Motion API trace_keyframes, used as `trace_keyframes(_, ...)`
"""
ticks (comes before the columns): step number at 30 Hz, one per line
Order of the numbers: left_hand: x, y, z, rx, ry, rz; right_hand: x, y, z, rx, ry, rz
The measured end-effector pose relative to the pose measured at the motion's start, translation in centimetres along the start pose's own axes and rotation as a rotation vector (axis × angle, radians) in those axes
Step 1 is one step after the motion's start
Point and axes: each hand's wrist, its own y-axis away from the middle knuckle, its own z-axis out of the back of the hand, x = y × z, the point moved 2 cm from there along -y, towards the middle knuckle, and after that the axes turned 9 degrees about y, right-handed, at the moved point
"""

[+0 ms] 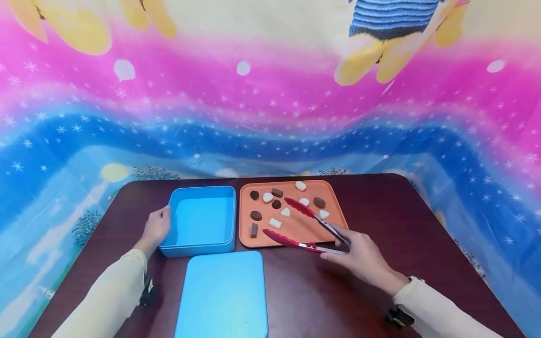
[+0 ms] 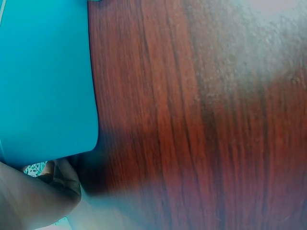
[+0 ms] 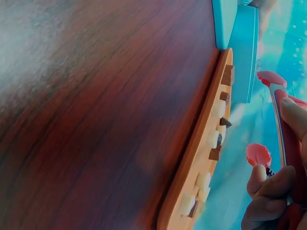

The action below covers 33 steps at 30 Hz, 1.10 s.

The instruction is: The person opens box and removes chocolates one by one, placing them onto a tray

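Note:
My right hand (image 1: 364, 257) grips a pair of metal tongs (image 1: 327, 230) with red tips. The arms of the tongs are spread, with nothing between their tips, over the near right part of an orange tray (image 1: 313, 238). Dark, brown and white chocolates (image 1: 275, 223) of several shapes lie scattered on that tray. To its left stands a square blue box (image 1: 198, 250) with no contents showing. My left hand (image 1: 158, 226) holds the box by its left wall, fingers at the rim; in the left wrist view the fingers (image 2: 67, 179) are bent beside the box.
A flat blue lid (image 1: 224, 295) lies in front of the box, toward the near edge. Everything rests on a dark reddish wood-grain table (image 1: 321, 300). A patterned cloth backdrop (image 1: 262, 108) rises along the table's back and sides.

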Motion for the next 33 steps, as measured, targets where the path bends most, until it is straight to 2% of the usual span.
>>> trace_keyframes(4, 0.1, 0.0, 0.1, 0.016, 0.004, 0.011, -0.5, 0.0, 0.3, -0.012, -0.007, -0.034)
trace_keyframes(9, 0.3, 0.0, 0.3, 0.022, 0.011, 0.037, -1.1, 0.0, 0.3, -0.038, -0.004, -0.037)
trace_keyframes(16, 0.2, 0.1, 0.4, 0.013, 0.017, 0.025, -2.4, 0.0, 0.4, -0.091, -0.012, -0.048)
trace_keyframes(23, 0.1, 0.0, 0.2, 0.015, 0.016, 0.027, -3.8, -0.2, 0.8, -0.129, 0.036, -0.076)
trace_keyframes(33, 0.1, 0.0, 0.1, 0.017, 0.030, 0.032, -5.8, -1.5, 1.7, -0.178, 0.071, -0.105)
